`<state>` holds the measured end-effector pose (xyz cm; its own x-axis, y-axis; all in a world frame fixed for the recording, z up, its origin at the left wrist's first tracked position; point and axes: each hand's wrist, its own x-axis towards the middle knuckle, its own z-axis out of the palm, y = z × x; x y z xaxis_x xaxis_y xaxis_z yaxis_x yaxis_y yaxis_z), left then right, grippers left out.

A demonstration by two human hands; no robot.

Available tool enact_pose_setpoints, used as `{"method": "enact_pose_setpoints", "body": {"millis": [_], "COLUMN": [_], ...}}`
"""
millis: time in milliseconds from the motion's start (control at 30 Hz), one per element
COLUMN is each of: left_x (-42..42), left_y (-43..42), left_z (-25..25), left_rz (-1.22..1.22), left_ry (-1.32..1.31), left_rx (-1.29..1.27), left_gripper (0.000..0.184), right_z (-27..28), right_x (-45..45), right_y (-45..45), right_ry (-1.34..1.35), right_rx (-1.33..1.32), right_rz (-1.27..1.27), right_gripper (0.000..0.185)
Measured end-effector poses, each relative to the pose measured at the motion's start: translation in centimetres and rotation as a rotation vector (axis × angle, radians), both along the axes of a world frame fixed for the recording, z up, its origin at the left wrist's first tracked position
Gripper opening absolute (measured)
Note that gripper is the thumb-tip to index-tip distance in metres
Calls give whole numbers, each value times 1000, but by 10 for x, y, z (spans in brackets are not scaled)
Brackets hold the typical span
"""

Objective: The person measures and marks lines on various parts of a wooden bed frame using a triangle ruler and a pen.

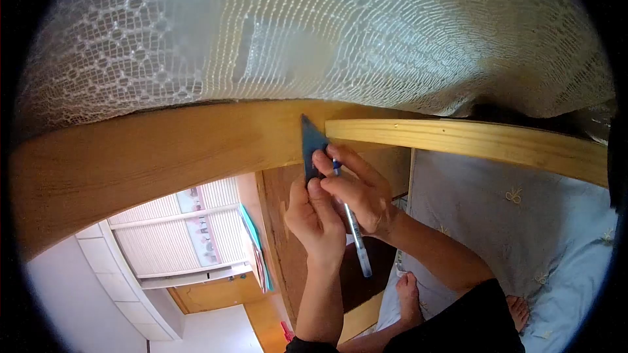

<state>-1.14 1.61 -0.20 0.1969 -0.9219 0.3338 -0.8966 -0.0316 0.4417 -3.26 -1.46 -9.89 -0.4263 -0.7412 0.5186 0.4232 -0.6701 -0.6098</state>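
Note:
A blue triangular set square rests against the face of a wooden board, its pointed tip upward, close to the end of a lighter wooden rail. My left hand pinches the lower part of the set square between thumb and fingers. My right hand is closed around a clear pen with a blue end, which slants down to the right. Fingers of the right hand also reach to the edge of the set square. Some fingertips overlap, so the exact contact there is hidden.
White lace cloth hangs over the top of the board. Below the rail lies a grey-blue sheet, with my bare foot on it. At lower left are a white slatted cabinet and colourful folders.

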Motion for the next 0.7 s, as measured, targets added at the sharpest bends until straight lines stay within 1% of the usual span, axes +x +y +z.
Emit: {"method": "enact_pose_setpoints", "body": {"millis": [33, 67, 200, 267, 300, 367, 500, 600, 667, 700], "left_x": [2, 2, -1, 2, 1, -3, -3, -6, -7, -6], "left_y": [0, 0, -4, -2, -2, -2, -2, -6, -10, -9], "left_z": [-2, 0, 2, 2, 4, 10, 14, 9, 6, 7], "left_rz": [10, 20, 12, 31, 31, 38, 20, -3, -3, -4], "left_ry": [-32, -42, -47, 38, 39, -43, -29, 40, -34, -34], "left_rx": [-38, -23, -14, 13, 11, 56, 89, 69, -46, -46], "left_gripper": [23, 23, 22, 22, 22, 23, 22, 22, 27, 27], "right_z": [3, 4, 0, 2, 3, 5, 4, 6, 7, 6], "right_x": [-3, -3, 0, -2, -2, -2, 0, -5, -6, -6], "right_y": [-1, -1, -2, -2, -1, 1, 2, 0, -1, -1], "right_ry": [18, 34, 14, 30, 32, 79, 63, 84, 79, 79], "right_rx": [2, 6, 2, 18, 17, 34, 24, 38, 39, 39], "right_rz": [-24, -46, 21, -31, -31, -61, -69, -63, -83, -85], "right_gripper": [24, 23, 23, 23, 23, 25, 28, 28, 27, 27]}}
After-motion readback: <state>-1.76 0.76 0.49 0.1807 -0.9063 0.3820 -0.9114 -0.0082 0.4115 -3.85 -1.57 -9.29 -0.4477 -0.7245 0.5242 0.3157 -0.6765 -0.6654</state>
